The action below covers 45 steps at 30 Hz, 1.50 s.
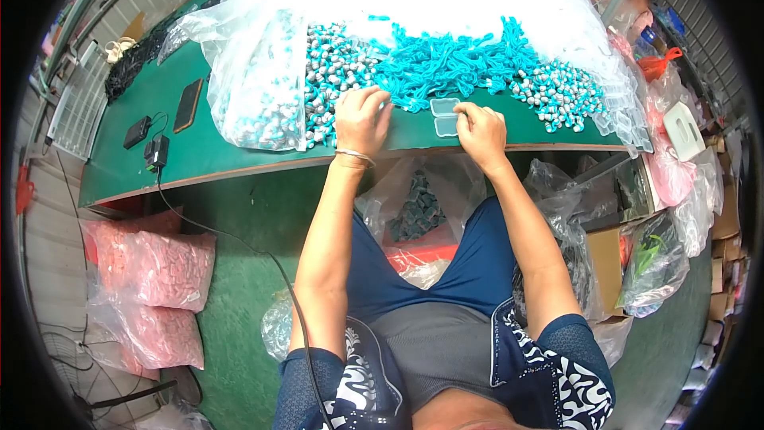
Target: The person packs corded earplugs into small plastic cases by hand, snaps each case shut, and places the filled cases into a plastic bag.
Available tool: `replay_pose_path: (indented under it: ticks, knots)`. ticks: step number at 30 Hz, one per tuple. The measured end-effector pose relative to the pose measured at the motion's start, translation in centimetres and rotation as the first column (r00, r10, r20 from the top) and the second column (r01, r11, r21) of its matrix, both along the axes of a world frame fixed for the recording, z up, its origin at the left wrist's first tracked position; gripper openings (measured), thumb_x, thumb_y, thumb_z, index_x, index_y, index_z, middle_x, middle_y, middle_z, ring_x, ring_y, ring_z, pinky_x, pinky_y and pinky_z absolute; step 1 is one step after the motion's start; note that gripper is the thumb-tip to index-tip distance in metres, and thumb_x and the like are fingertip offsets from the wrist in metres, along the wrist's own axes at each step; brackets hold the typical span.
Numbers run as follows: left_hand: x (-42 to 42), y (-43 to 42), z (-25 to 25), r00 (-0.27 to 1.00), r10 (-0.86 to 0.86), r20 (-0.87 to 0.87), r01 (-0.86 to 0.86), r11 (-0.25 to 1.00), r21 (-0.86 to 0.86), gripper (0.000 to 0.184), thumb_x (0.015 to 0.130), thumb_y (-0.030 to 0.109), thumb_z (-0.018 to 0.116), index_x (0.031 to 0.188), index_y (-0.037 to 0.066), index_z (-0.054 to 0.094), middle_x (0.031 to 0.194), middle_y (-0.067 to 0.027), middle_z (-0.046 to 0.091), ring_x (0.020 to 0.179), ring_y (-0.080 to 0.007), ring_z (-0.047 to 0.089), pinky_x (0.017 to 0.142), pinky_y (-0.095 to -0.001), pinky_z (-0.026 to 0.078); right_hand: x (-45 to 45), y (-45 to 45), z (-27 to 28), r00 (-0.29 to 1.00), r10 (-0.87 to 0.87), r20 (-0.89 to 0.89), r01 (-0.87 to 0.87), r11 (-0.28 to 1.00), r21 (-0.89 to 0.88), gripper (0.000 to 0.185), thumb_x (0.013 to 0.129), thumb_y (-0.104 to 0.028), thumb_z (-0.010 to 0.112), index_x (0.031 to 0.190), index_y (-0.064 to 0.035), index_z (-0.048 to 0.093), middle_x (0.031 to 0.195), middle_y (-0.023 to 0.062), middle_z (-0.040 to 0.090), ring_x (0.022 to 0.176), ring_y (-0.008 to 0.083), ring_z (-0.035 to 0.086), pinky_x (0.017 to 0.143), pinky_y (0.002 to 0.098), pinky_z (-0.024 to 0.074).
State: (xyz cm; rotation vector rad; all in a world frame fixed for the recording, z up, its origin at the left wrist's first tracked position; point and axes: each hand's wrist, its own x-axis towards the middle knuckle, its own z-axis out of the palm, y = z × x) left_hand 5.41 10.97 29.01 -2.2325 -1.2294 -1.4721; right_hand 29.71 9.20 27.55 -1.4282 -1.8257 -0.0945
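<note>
Right hand: fingers pinching the case edge!
Left hand: fingers half-curled, grip unclear.
Case: open, looks unfilled.
Blue cords: plenty left, heaped.

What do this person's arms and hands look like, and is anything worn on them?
The left hand and right hand are ungloved. A slim silvery bangle circles the left wrist. Short dark-blue sleeves leave the forearms bare; white swirls decorate the garment beside them.

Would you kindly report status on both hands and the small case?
Right hand at edge of open clear case. Left hand by grey-and-teal beads, grip unclear. Teal cords heaped just beyond.
</note>
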Motion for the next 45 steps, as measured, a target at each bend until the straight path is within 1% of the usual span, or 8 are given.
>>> replay_pose_path:
  ticks: [9, 19, 26, 30, 32, 36, 41, 45]
  knots:
    - [-0.1, -0.5, 0.3, 0.958, -0.056, 0.280, 0.033, 0.996, 0.087, 0.024, 0.076, 0.004, 0.074, 0.100, 0.006, 0.069, 0.095, -0.0120, 0.066, 0.089, -0.0292, 0.064, 0.077, -0.0374, 0.051, 0.0, 0.1, -0.1, 1.000, -0.004, 0.004, 0.004, 1.000, 0.009, 0.011, 0.080, -0.014, 0.060, 0.085, -0.0156, 0.070, 0.069, 0.0036, 0.065, 0.071, 0.0249, 0.062, 0.071, 0.0408, 0.0434]
    - [0.0, -1.1, 0.3, 0.941, -0.073, 0.330, 0.050, 0.996, 0.077, 0.023, 0.077, 0.001, 0.073, 0.099, 0.005, 0.069, 0.095, -0.0125, 0.066, 0.091, -0.0295, 0.064, 0.080, -0.0376, 0.052, 0.0, 0.0, 0.0, 1.000, -0.003, 0.012, 0.003, 1.000, 0.005, 0.012, 0.079, -0.013, 0.060, 0.085, -0.0158, 0.070, 0.069, 0.0037, 0.064, 0.071, 0.0248, 0.062, 0.071, 0.0404, 0.0430]
    - [2.0, -3.4, 1.0, 0.901, -0.127, 0.415, 0.199, 0.970, -0.136, 0.022, 0.077, -0.001, 0.074, 0.098, 0.003, 0.067, 0.093, -0.0099, 0.065, 0.075, -0.0162, 0.064, 0.068, -0.0292, 0.053, 0.4, -0.2, 0.3, 1.000, 0.010, 0.001, -0.010, 0.999, -0.043, 0.010, 0.080, -0.012, 0.060, 0.085, -0.0148, 0.069, 0.072, 0.0036, 0.066, 0.072, 0.0250, 0.062, 0.072, 0.0408, 0.0424]
    - [3.7, -4.2, 1.1, 0.929, -0.155, 0.335, 0.264, 0.914, -0.307, 0.019, 0.075, 0.000, 0.071, 0.092, 0.005, 0.064, 0.091, -0.0122, 0.063, 0.076, -0.0271, 0.064, 0.067, -0.0366, 0.052, 0.8, -0.7, 0.8, 0.997, 0.059, 0.041, -0.057, 0.998, -0.034, 0.008, 0.080, -0.013, 0.059, 0.083, -0.0121, 0.066, 0.076, 0.0043, 0.068, 0.075, 0.0255, 0.062, 0.074, 0.0415, 0.0415]
    - [4.0, -3.7, 0.5, 0.979, -0.192, 0.064, 0.203, 0.937, -0.286, 0.018, 0.075, -0.002, 0.071, 0.090, 0.006, 0.065, 0.090, -0.0101, 0.064, 0.076, -0.0260, 0.065, 0.066, -0.0341, 0.053, 1.1, -0.9, 1.3, 0.993, 0.057, 0.103, -0.049, 0.996, -0.073, 0.007, 0.079, -0.014, 0.059, 0.081, -0.0119, 0.066, 0.077, 0.0047, 0.068, 0.075, 0.0259, 0.063, 0.073, 0.0428, 0.0416]
    - [4.7, -3.0, 0.2, 0.967, -0.190, -0.169, 0.104, 0.903, -0.417, 0.008, 0.077, 0.001, 0.067, 0.085, 0.005, 0.067, 0.092, -0.0112, 0.064, 0.085, -0.0314, 0.064, 0.072, -0.0394, 0.052, 1.6, -1.2, 1.7, 0.989, 0.049, 0.140, -0.036, 0.995, -0.095, 0.008, 0.079, -0.015, 0.058, 0.080, -0.0125, 0.066, 0.077, 0.0073, 0.068, 0.078, 0.0288, 0.064, 0.072, 0.0457, 0.0427]
    - [5.1, -4.0, 1.4, 0.966, -0.218, -0.142, 0.129, 0.876, -0.465, 0.011, 0.079, 0.001, 0.066, 0.087, 0.006, 0.071, 0.093, -0.0116, 0.064, 0.087, -0.0324, 0.064, 0.076, -0.0402, 0.052, 3.2, -1.2, 2.8, 0.999, 0.044, -0.004, -0.044, 0.991, -0.128, 0.010, 0.081, -0.015, 0.058, 0.086, -0.0129, 0.067, 0.077, 0.0078, 0.068, 0.080, 0.0305, 0.064, 0.074, 0.0468, 0.0426]
    - [5.4, -4.1, 0.4, 0.982, -0.186, -0.044, 0.150, 0.891, -0.429, 0.015, 0.079, 0.001, 0.063, 0.091, 0.006, 0.070, 0.093, -0.0135, 0.063, 0.088, -0.0327, 0.062, 0.077, -0.0416, 0.051, 7.5, 1.0, 3.1, 0.952, -0.237, 0.196, 0.215, 0.968, 0.127, 0.008, 0.081, -0.016, 0.061, 0.085, -0.0138, 0.068, 0.084, 0.0059, 0.067, 0.085, 0.0268, 0.062, 0.079, 0.0466, 0.0382]
